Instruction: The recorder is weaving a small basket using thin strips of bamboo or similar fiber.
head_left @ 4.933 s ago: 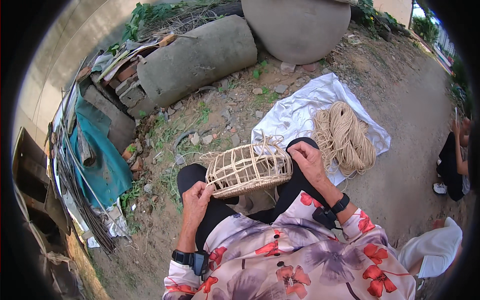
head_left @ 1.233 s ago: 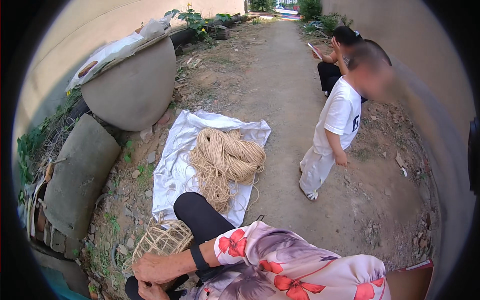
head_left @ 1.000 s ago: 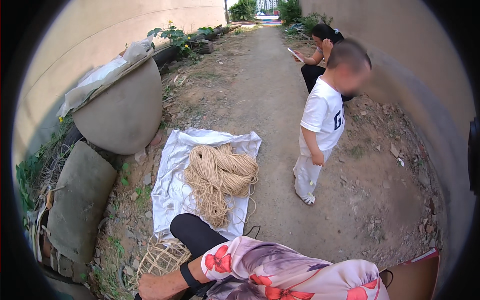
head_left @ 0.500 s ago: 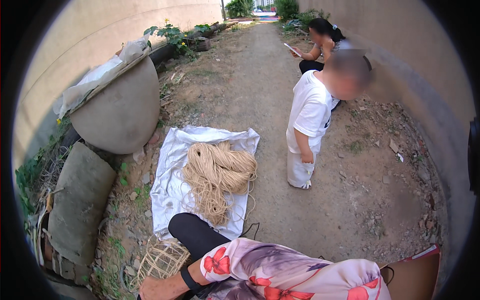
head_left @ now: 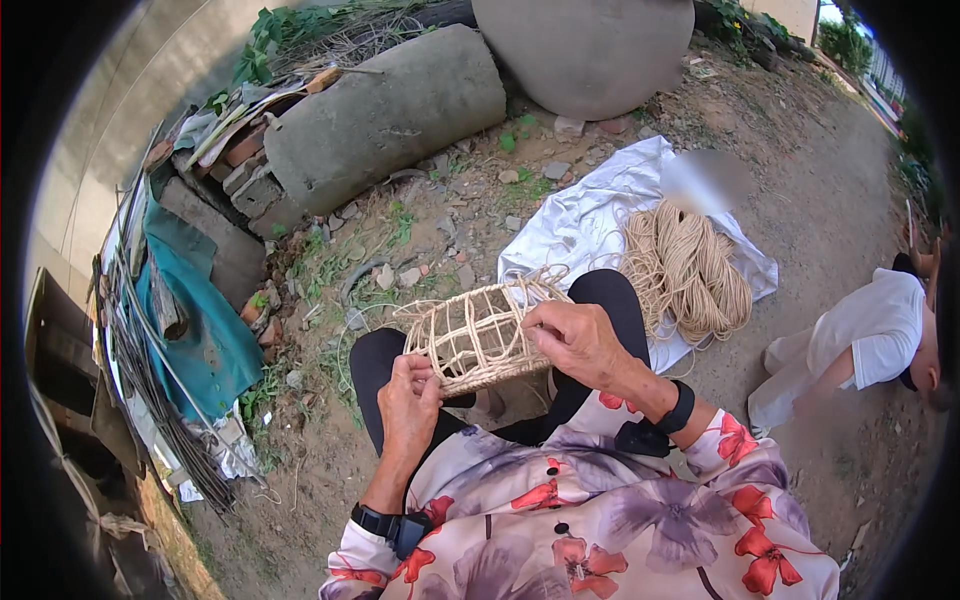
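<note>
An open-mesh basket (head_left: pixel 468 335) of pale straw-coloured cord lies across my lap, between my black-trousered knees. At its near left corner, the closed fingers of my left hand (head_left: pixel 408 398) pinch the rim. My right hand (head_left: pixel 582 342) is closed at the opposite end, thumb and fingers gripping the cords there; the exact strand is hidden. Past my right knee, thick hanks of the same cord (head_left: pixel 690 270) are heaped on a white plastic sheet (head_left: pixel 560 230). Loose ends stick out from the basket's left side.
A child in white (head_left: pixel 850 335) stands at the right. Behind the basket lie a curved concrete slab (head_left: pixel 390 115) and a large rounded grey vessel (head_left: pixel 590 50). Teal cloth (head_left: pixel 195 320) and a bundle of thin rods (head_left: pixel 150 400) are on the left. Stones and weeds dot the dirt.
My view has swung left and down to my lap. The basket, partly hidden at the lower edge before, is now in full view with both hands on it.
</note>
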Tool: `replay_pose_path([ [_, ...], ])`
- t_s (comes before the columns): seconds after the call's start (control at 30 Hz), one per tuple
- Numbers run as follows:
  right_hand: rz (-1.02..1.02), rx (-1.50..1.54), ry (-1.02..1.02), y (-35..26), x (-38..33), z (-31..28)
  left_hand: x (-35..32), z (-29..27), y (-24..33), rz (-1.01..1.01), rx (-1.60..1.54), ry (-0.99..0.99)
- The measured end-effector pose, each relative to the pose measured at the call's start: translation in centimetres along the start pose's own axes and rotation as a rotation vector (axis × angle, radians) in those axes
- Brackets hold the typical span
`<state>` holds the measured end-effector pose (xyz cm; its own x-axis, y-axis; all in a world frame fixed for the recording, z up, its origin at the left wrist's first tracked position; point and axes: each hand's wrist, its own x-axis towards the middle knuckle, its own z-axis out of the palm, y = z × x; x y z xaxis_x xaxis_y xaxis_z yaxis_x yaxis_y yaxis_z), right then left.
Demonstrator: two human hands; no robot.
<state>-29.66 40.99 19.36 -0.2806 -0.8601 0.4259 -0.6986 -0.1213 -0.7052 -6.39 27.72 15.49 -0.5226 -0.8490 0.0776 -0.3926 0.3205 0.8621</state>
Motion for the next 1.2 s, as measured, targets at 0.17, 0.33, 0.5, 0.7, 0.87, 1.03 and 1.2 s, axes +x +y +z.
replay_pose_path([
  [0.17,0.082,0.033,-0.072,1.0,-1.3,0.3,-0.6,0.3,-0.4,-0.021,0.018,0.079],
  [0.33,0.128,0.121,-0.072,1.6,-1.6,1.5,0.1,0.1,-0.4,0.053,0.017,0.045],
  [0.5,0.287,0.297,-0.119,2.6,-1.5,2.1,0.7,0.2,0.2,0.126,0.0,-0.002],
  [0.7,0.304,0.313,-0.122,3.3,-1.5,1.5,0.1,0.5,2.1,0.188,0.062,-0.029],
  [0.87,0.323,0.376,-0.152,3.8,-1.8,1.0,0.5,-1.6,2.8,0.117,0.296,-0.148],
  [1.03,0.284,0.282,-0.064,3.6,-2.1,1.2,0.1,-2.5,1.9,0.102,0.316,-0.187],
  [1.2,-0.146,-0.035,-0.056,-0.4,-0.7,1.6,0.2,-0.6,-0.1,0.149,0.123,-0.121],
])
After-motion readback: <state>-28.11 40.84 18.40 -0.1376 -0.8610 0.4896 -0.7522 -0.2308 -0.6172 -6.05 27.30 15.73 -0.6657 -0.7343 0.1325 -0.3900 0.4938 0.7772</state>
